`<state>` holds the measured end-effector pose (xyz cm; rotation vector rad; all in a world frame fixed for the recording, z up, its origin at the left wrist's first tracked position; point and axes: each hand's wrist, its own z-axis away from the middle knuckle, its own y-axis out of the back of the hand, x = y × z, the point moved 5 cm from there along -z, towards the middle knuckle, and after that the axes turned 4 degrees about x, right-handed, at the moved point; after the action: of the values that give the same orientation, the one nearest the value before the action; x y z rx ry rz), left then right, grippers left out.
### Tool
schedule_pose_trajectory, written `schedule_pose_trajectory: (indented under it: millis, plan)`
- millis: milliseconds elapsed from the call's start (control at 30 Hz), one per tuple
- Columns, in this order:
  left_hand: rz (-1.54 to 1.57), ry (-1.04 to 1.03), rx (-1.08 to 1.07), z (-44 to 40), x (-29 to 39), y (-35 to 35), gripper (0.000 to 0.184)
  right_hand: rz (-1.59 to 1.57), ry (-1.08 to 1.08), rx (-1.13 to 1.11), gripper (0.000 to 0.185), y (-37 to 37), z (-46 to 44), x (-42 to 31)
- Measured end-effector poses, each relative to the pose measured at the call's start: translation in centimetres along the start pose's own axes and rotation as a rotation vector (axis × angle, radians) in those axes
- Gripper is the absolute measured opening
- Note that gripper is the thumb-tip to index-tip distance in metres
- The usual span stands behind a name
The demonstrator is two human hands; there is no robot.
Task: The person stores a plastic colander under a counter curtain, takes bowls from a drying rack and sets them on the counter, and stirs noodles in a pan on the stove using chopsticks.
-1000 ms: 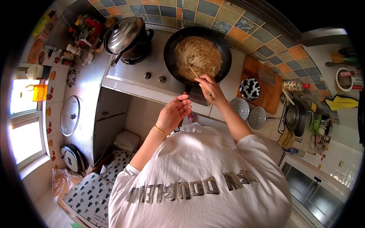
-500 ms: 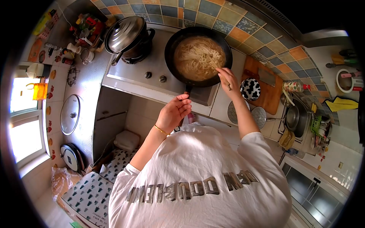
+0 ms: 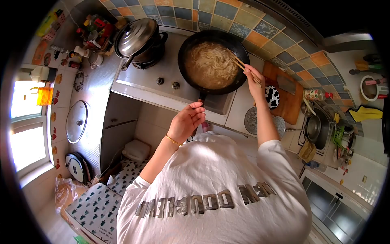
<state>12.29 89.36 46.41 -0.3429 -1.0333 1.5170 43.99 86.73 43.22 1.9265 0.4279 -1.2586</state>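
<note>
A black wok holds pale noodles in brown broth. My right hand is closed around a pair of wooden chopsticks, whose tips are at the noodles by the wok's right side. My left hand, with a gold bangle at the wrist, is at the wok's handle. Its fingers are curled, and part of the handle is hidden by them. The hand appears to grip it.
Left of the wok, a lidded pot stands on the steel stove. To the right are a cow-patterned bowl, a cutting board with a cleaver, round strainers and a sink. A glass lid is at the left.
My right hand has moved right and slightly up, bringing the chopsticks to the wok's right side. The noodles have shifted into a rounder heap. My left hand stays at the handle.
</note>
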Motion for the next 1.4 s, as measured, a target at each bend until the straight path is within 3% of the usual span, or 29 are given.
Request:
schedule_pose_trajectory:
  millis: [233,400,633,967,1133,1333,1400]
  plan:
    - [0.016,-0.014,0.012,0.2,0.0,0.4,0.025,-0.221,0.04,-0.024,0.023,-5.2,-0.3,0.0]
    - [0.025,-0.014,0.015,0.3,0.1,0.5,0.026,-0.228,0.046,-0.156,0.031,-7.1,0.6,-2.8]
    - [0.006,-0.028,0.001,0.4,0.4,0.4,0.026,-0.205,0.15,-0.366,0.025,-8.0,4.2,-6.4]
    - [0.01,-0.011,-0.013,0.3,0.4,0.4,0.025,-0.07,0.09,-0.192,0.022,-2.4,4.4,-2.3]
    - [0.004,-0.003,-0.003,0.4,0.3,0.2,0.025,-0.123,0.076,0.012,0.029,2.2,2.6,-3.4]
    - [-0.002,0.007,-0.012,0.5,0.0,0.0,0.025,0.106,0.081,0.035,0.023,4.2,0.5,-2.3]
    - [-0.001,0.002,-0.011,0.7,0.0,0.1,0.025,0.056,0.031,0.011,0.023,4.9,0.8,-1.4]
